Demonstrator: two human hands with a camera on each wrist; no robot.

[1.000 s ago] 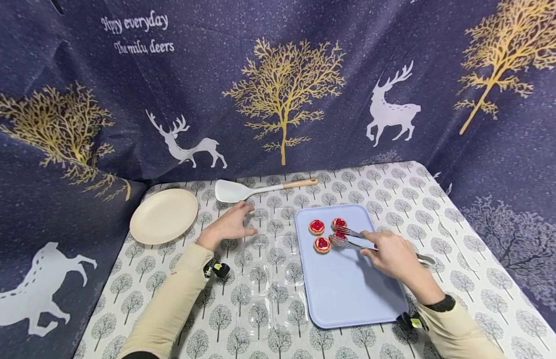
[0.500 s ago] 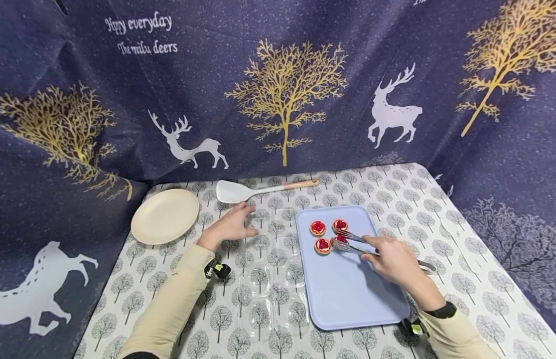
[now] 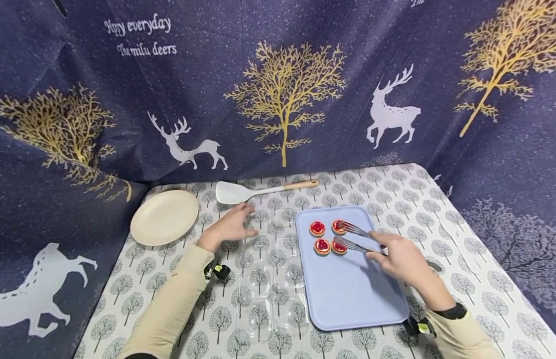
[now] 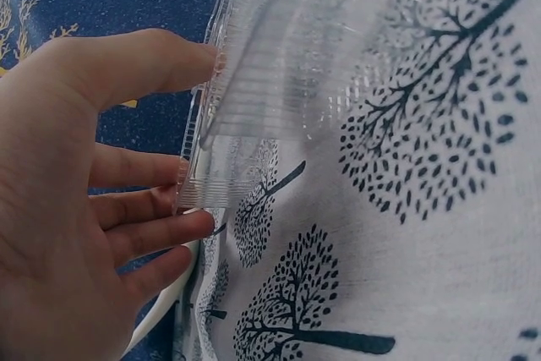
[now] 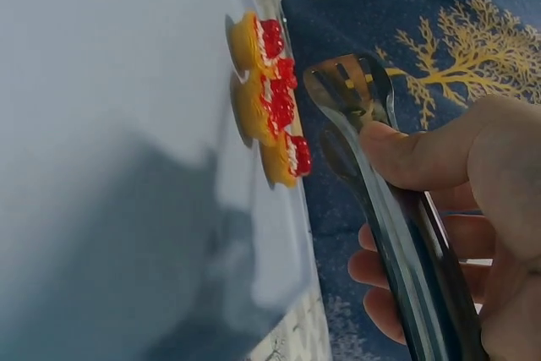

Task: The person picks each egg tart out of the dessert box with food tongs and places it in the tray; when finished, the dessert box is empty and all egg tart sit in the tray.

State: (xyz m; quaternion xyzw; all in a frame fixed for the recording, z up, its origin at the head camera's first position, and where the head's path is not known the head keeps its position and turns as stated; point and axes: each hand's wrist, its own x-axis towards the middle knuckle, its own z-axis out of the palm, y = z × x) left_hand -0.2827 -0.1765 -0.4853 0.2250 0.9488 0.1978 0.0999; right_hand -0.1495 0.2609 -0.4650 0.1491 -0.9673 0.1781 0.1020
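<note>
My right hand grips a pair of metal tongs over the blue tray. Their tips are spread, with nothing between them, just above several small red-topped tarts grouped at the tray's far left. In the right wrist view, the tarts stand in a row, apart from the tongs. My left hand holds the edge of a clear plastic container left of the tray. Seen from the left wrist, the thumb is on one side of the container's ribbed rim and the fingers on the other.
An oval cream plate lies at the back left. Behind my left hand is a white spatula with a wooden handle. A tree-printed cloth covers the table, and a dark blue curtain hangs behind.
The tongs have opened wider and drawn back up and right from the tarts. The front right tart now sits uncovered on the tray. The left hand has stayed in place.
</note>
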